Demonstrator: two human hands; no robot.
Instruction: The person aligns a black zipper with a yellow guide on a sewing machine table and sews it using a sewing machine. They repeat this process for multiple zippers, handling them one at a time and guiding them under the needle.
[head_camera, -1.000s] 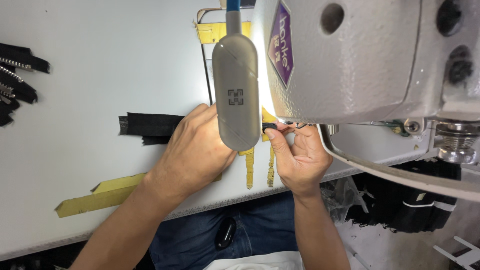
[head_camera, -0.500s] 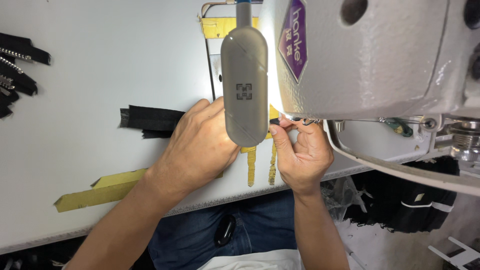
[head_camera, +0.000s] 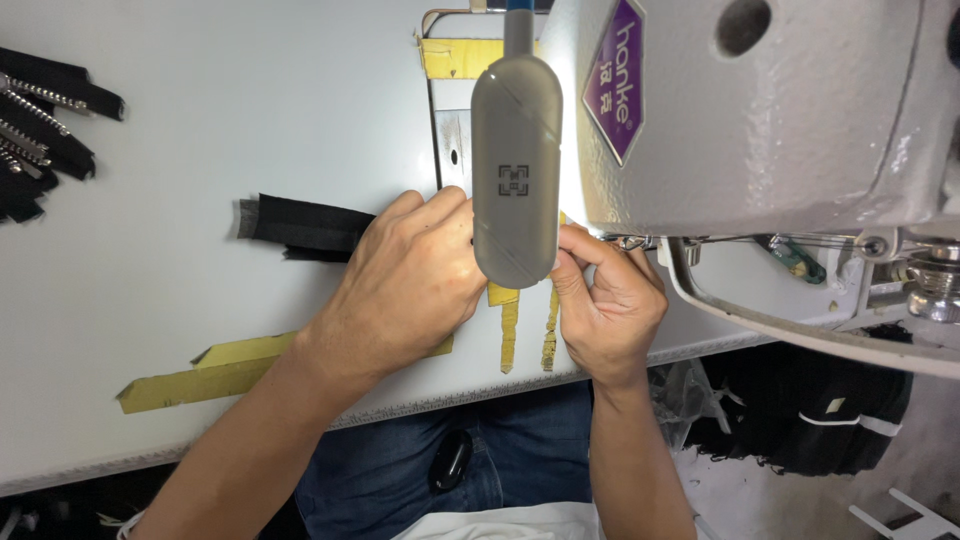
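Observation:
A black fabric strip (head_camera: 300, 225) lies flat on the white table (head_camera: 200, 120), and its right end runs under my left hand (head_camera: 410, 285). That hand presses down on it with curled fingers, beside the metal needle plate (head_camera: 452, 150). My right hand (head_camera: 605, 300) is just under the head of the grey sewing machine (head_camera: 780, 120), thumb and fingers pinched together. A grey lamp head (head_camera: 515, 170) hangs in front and hides the needle area and whatever the right hand pinches.
Several black zipper pieces (head_camera: 40, 130) lie at the table's far left. A long piece of yellow tape (head_camera: 200, 375) and two short yellow strips (head_camera: 510, 335) are stuck near the front edge. A small black device (head_camera: 450, 460) rests on my lap. Dark cloth (head_camera: 800, 420) lies below on the right.
Both hands stay at the same spot by the needle area. Only the view has shifted slightly.

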